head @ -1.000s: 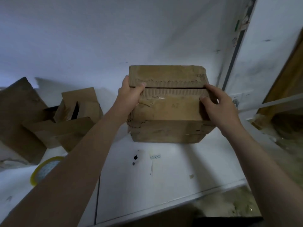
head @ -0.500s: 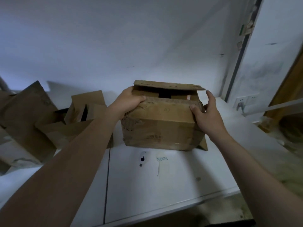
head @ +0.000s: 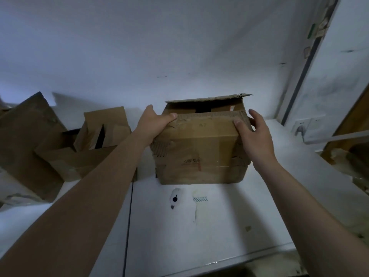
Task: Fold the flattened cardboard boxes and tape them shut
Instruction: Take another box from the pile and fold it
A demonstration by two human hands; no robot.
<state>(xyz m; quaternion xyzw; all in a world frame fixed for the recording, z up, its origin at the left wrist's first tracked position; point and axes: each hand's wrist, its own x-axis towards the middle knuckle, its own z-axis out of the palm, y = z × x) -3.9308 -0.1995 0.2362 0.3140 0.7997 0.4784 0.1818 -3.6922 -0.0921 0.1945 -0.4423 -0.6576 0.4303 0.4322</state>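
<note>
The white table fills the lower frame. The box stands on it at centre, its long axis running left to right. More cardboard lies at the left edge.

The near flap is folded down over the opening. The far flap juts out level above the dark gap, just beyond both hands and toward the top of the frame.

The left hand grasps the box's top left corner, thumb on the near flap. The right hand is relaxed at the top right corner, with its thumb resting on the flap and its fingers straight. It looks the freer one to reach up and back for the far flap.
</note>
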